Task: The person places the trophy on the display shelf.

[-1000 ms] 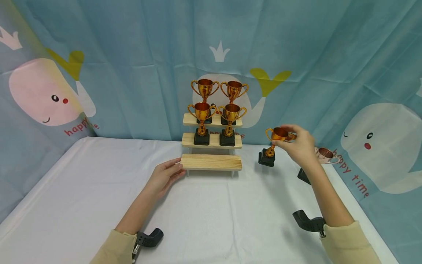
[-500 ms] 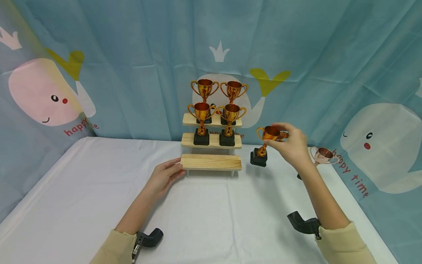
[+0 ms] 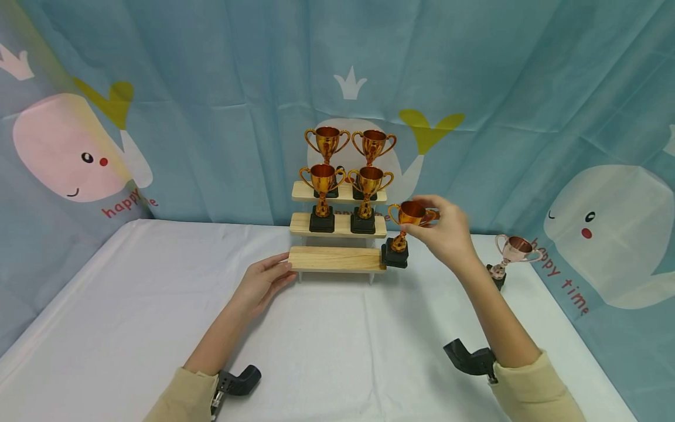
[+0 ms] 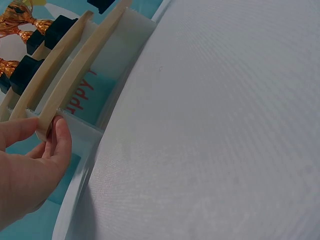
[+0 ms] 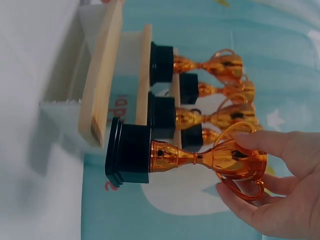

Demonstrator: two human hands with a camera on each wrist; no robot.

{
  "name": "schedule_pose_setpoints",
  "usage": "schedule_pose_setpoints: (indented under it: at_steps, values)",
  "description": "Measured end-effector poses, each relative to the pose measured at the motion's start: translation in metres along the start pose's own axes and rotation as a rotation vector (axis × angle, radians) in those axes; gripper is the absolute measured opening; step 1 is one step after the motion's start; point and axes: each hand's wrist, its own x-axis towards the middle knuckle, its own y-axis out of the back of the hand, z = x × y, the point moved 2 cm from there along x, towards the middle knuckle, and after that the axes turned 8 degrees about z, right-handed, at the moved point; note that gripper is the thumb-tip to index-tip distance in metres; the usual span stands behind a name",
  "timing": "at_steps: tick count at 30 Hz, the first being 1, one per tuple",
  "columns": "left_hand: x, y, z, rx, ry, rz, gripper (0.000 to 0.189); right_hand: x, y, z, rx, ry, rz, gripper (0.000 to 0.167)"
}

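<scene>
My right hand (image 3: pixel 445 231) pinches a gold trophy cup (image 3: pixel 411 213) by its bowl and handle. The trophy's black base (image 5: pixel 131 153) overlaps the right end of the lowest step in the head view. That step belongs to a three-tier wooden display stand (image 3: pixel 337 258). With thumb and fingers, my left hand (image 3: pixel 265 282) grips the left end of the same bare lowest board, as the left wrist view (image 4: pixel 35 160) also shows. Two gold trophies, one of them the left trophy (image 3: pixel 322 196), stand upright on the middle tier. Two more, including the right trophy (image 3: pixel 373 143), stand behind on the top tier.
A rose-gold trophy (image 3: pixel 515 250) on a black base stands at the right side of the white-covered table (image 3: pixel 316 351). Behind everything hangs a blue curtain (image 3: pixel 211 117) printed with whales. Black camera mounts sit on both wrists.
My right hand has carried the gold trophy leftward, from right of the stand to its lowest step's right end. The rose-gold trophy has come fully into sight. My left hand has stayed put.
</scene>
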Motion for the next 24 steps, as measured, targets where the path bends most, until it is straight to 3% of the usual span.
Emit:
schedule_pose_setpoints:
  at_steps: [24]
  values:
    - [-0.001, 0.0, 0.0, -0.007, 0.002, 0.004, 0.053, 0.0, -0.049, -0.041, 0.092, 0.031, -0.047, 0.06]
